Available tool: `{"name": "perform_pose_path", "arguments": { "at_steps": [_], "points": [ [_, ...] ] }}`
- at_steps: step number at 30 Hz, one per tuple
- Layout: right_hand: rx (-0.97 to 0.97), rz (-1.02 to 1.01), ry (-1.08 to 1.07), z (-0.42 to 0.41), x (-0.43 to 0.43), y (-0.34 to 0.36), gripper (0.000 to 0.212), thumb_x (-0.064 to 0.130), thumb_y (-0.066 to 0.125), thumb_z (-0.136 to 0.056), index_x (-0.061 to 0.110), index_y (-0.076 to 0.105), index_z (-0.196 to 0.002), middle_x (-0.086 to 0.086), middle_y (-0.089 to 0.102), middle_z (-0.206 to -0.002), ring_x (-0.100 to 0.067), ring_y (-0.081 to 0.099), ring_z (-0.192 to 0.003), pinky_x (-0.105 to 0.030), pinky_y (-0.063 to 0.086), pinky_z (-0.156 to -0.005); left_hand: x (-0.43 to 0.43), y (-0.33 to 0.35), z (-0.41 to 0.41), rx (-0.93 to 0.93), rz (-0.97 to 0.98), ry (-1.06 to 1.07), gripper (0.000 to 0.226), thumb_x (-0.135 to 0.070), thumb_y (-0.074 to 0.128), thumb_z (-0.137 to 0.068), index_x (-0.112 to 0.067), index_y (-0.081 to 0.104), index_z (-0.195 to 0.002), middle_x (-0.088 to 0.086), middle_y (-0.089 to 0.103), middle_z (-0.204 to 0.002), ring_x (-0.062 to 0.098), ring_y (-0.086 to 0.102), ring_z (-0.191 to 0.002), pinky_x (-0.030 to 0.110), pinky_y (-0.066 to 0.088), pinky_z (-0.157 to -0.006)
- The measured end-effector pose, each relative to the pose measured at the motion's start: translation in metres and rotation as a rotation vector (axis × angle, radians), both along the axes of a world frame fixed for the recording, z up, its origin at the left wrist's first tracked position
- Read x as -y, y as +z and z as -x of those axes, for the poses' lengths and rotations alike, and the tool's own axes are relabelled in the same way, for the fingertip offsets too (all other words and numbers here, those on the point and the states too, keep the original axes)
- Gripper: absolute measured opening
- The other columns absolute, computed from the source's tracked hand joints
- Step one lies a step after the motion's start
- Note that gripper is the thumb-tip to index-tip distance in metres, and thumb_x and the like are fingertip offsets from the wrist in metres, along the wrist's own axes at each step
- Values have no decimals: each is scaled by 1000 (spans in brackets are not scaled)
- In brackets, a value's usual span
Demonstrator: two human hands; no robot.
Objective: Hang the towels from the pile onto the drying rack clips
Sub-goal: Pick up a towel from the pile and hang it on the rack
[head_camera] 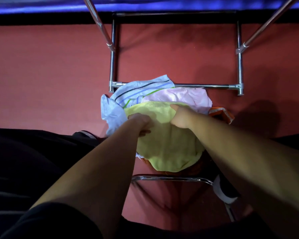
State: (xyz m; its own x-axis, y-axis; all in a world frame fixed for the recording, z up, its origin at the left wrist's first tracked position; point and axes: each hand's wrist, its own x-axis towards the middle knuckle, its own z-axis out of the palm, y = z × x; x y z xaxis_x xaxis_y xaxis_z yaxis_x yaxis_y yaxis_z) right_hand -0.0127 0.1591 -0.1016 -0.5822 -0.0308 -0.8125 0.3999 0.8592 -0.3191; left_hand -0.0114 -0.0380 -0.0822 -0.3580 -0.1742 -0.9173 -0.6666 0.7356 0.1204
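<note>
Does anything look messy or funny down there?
A bit messy, nothing looks broken. The towels sit in a crumpled heap, not folded. The striped white towel sticks out at the back, hiding part of the rack's bottom bar, and an orange cloth pokes out beside the yellow towel that the left hand and right hand grip.

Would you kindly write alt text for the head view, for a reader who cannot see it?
From above, a person's left hand and right hand grip a yellow towel atop a pile; a striped towel and pink towel lie behind, by a drying rack's chrome base.
</note>
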Motion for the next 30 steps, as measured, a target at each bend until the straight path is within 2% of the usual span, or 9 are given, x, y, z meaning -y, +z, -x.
{"name": "perform_pose_path", "arguments": {
  "at_steps": [3,6,8,13,15,18,21,26,30],
  "points": [
    [-26,-60,108,0,6,1,62,36,56,-99,33,40,-160,-2,55,-146,-27,54,-132,-46,44,-115,0,2,2,3,65,-31,18,-22,61,-102,-4,59,-103,12,63,-69,27,64,-71,33,56,-71],
    [-32,-62,133,2,10,12,73,28,54,-96,40,29,-164,-3,61,-130,-28,60,-116,-46,51,-105,7,1,6,-47,71,-21,54,-36,85,-88,-3,63,-123,17,69,-110,31,70,-107,43,59,-99],
    [-49,-61,137,3,14,15,79,30,52,-90,48,26,-162,-1,63,-122,-29,62,-110,-47,55,-100,12,4,8,-86,139,-115,73,-46,88,-81,-8,61,-137,13,67,-132,32,66,-123,42,55,-106],
    [-45,-35,67,10,15,28,79,28,49,-93,55,21,-161,12,56,-97,-23,65,-96,-37,54,-81,12,17,20,-424,144,-119,19,-27,68,-79,-24,60,-96,4,72,-103,33,69,-103,38,56,-93],
    [-147,-70,76,14,17,42,79,29,55,-90,54,25,-159,9,59,-103,-24,63,-96,-37,52,-81,7,29,24,-501,7,-95,20,-17,64,-82,-23,65,-101,5,73,-100,29,69,-96,33,56,-85],
    [-262,-32,0,21,15,59,92,25,70,-86,49,24,-163,-5,46,-141,-27,63,-109,-37,54,-92,-1,56,23,-554,-310,43,23,1,65,-77,-21,59,-78,-2,60,-74,20,57,-73,30,45,-64],
    [-300,88,-49,27,9,83,86,21,79,-78,37,42,-154,-8,48,-137,-28,59,-115,-34,51,-91,-6,93,18,-605,-514,121,33,7,63,-68,-23,50,-67,-4,49,-65,13,44,-61,29,35,-56],
    [-410,134,-196,30,-3,130,27,19,77,-77,20,63,-99,-7,69,-93,-26,63,-85,-33,41,-64,-13,152,16,-669,-582,111,46,21,63,-76,-16,61,-103,1,59,-84,12,52,-62,25,45,-54],
    [-517,157,-198,26,-6,175,23,23,77,-71,18,60,-87,-5,71,-80,-30,69,-78,-34,47,-63,-11,197,18,-744,-535,14,61,15,72,-79,-13,61,-132,1,63,-96,16,61,-77,25,55,-69]
  ]
}}
